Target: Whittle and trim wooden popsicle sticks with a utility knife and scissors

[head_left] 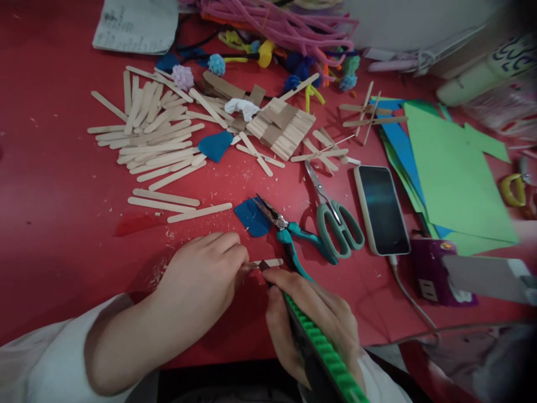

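Note:
My left hand point(201, 274) pinches a short wooden craft stick point(271, 262) and holds it flat on the red table point(50, 190). My right hand point(310, 319) is wrapped round a green and black utility knife point(323, 352), whose blade tip touches the stick near my left fingers. Wood shavings lie on the table just left of my left hand. Teal-handled pliers point(289, 232) lie just beyond the stick, on a scrap of blue paper point(251, 217).
Teal scissors point(338, 221) and a phone point(381, 208) on a cable lie to the right. Green and blue paper sheets point(453, 173) are further right. A heap of loose craft sticks point(155, 134), a glued stick panel point(281, 127), pompoms and pink pipe cleaners point(285, 22) fill the far side.

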### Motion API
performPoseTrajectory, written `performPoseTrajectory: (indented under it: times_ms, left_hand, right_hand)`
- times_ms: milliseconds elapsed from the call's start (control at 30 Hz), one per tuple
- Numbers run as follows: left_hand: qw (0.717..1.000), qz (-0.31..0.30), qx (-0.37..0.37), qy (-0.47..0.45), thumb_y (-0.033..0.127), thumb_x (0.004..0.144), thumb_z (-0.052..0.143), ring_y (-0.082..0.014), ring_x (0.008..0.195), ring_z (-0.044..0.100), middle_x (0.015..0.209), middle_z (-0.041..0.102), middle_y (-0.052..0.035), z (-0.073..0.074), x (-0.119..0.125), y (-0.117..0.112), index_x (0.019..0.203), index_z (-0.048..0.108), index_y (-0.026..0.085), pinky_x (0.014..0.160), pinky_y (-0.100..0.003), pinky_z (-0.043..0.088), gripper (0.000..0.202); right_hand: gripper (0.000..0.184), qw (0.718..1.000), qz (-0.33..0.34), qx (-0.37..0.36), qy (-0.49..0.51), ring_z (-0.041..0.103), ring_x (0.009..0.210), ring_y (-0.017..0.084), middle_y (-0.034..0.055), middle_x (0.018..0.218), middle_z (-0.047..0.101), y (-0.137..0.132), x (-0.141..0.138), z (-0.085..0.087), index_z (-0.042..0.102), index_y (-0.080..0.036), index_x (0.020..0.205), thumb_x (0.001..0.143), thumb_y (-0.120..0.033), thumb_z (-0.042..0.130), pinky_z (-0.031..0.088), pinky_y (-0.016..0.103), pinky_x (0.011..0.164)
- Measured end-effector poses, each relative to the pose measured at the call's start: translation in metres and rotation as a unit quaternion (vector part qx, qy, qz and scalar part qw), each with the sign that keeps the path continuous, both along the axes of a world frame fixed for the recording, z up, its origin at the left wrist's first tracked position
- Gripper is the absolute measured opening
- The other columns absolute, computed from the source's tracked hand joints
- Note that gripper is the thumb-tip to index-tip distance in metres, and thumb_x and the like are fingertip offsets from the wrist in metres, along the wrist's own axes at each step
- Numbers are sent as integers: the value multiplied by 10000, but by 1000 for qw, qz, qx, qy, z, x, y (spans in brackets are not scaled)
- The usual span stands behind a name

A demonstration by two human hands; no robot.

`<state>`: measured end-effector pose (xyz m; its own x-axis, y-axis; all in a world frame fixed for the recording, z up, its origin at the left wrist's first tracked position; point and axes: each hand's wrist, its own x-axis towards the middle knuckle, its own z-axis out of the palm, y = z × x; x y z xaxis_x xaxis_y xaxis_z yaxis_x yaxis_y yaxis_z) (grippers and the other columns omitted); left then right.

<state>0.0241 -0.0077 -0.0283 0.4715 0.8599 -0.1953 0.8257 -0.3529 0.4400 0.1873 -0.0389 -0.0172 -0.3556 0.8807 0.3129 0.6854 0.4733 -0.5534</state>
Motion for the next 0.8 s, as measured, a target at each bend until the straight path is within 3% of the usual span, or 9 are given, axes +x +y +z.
performPoseTrajectory:
  times_ms: [333,533,700,800]
  left_hand:
    - [1000,0,-21,-5,44,791,506,-174,688,580,743,610,-12,1,1,1,721,615,169,610,-297,425,180]
    - [1000,-2,-29,12,107,815,501,-191,707,593,758,610,-16,4,1,2,735,607,174,596,-309,410,148]
    - [1000,-4,-1,24,178,841,497,-200,737,589,785,610,-22,6,1,0,765,592,178,612,-313,399,122]
    - [1000,6,-4,30,165,823,517,-194,760,587,813,618,-25,7,3,1,781,586,172,621,-298,392,81]
  right_hand:
    - [201,999,6,-27,21,651,534,140,18,686,687,2,0,-1,551,-169,950,809,-72,445,517,229,494]
    - [151,995,-55,-59,58,642,495,83,-32,647,678,4,3,-1,587,-190,861,813,-101,474,525,157,533]
    - [126,977,-117,-127,127,642,451,82,-44,606,681,0,10,-8,631,-192,826,828,-156,510,518,139,481]
    - [135,972,-131,-122,154,650,460,88,-38,647,701,-2,9,-12,647,-200,810,820,-177,514,517,145,462]
